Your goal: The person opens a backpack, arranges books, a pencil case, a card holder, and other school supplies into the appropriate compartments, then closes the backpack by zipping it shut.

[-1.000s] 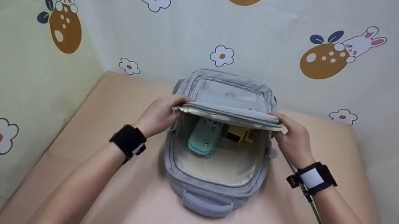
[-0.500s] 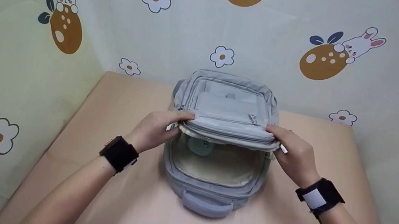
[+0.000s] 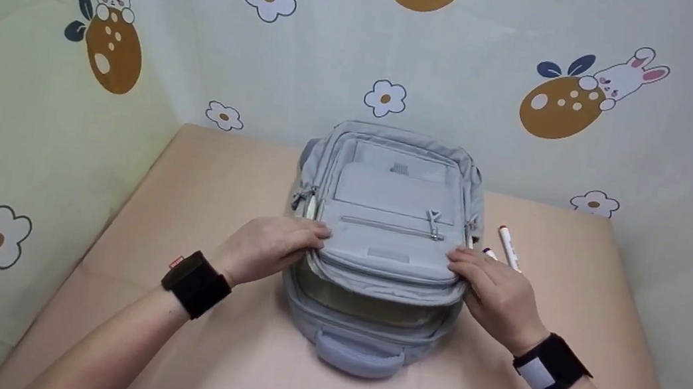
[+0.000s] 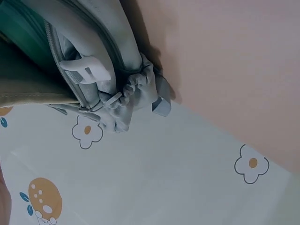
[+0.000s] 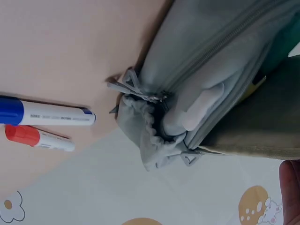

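A grey backpack lies on its back, its carry handle toward me. My left hand grips the left edge of its front flap, and my right hand grips the right edge. The flap hangs low over the main compartment, leaving a narrow gap near the handle. In the left wrist view a green pencil case shows inside the bag. A sliver of a yellow thing shows inside in the right wrist view; the flap hides the rest.
Two white markers lie right of the bag: a blue-capped marker and a red-capped marker. The bag stands on a pink-beige tabletop. Behind and to the left hangs a patterned curtain with rabbits and flowers.
Both hands have pulled the flap down toward the handle. It now covers the pencil case and the yellow thing in the head view. The markers have come into sight beside my right hand.
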Available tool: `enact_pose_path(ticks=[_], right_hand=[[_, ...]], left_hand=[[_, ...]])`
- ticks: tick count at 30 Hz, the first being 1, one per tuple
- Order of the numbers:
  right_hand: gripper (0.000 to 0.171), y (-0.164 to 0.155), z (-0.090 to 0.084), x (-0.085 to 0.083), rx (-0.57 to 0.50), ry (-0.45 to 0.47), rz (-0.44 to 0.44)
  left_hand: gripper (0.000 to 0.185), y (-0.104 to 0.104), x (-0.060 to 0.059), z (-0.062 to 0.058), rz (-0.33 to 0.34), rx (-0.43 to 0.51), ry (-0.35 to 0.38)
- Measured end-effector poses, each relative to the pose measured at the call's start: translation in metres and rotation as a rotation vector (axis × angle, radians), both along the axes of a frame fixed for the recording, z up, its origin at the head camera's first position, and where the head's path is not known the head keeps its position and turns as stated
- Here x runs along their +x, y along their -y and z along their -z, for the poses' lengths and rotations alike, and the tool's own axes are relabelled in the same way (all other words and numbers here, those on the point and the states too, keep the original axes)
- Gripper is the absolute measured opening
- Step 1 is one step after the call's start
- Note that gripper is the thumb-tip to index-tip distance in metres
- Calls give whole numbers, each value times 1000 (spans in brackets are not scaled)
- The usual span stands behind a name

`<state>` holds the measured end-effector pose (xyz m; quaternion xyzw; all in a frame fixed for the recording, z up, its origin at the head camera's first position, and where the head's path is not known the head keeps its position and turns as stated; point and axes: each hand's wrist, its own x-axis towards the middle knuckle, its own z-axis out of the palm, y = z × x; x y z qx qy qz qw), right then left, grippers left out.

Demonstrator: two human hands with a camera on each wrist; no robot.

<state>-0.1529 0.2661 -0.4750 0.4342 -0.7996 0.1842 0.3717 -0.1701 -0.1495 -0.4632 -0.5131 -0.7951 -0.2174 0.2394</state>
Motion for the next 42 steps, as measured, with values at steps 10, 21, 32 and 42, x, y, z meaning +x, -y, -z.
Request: enact_pose_path(ticks=[10, 21, 32, 42], right_hand=[[25, -3, 22, 11, 79, 95, -7], [18, -2, 41, 15, 111, 101, -75], [13, -4, 44, 17, 182, 201, -79], [10, -1, 48, 20, 179, 269, -32]], left_hand=[[33, 1, 4, 14, -33, -65, 54], [23, 4, 5, 33, -47, -157, -42], [13, 10, 8, 37, -46, -314, -98], [15, 11, 9, 44, -40, -257, -3]])
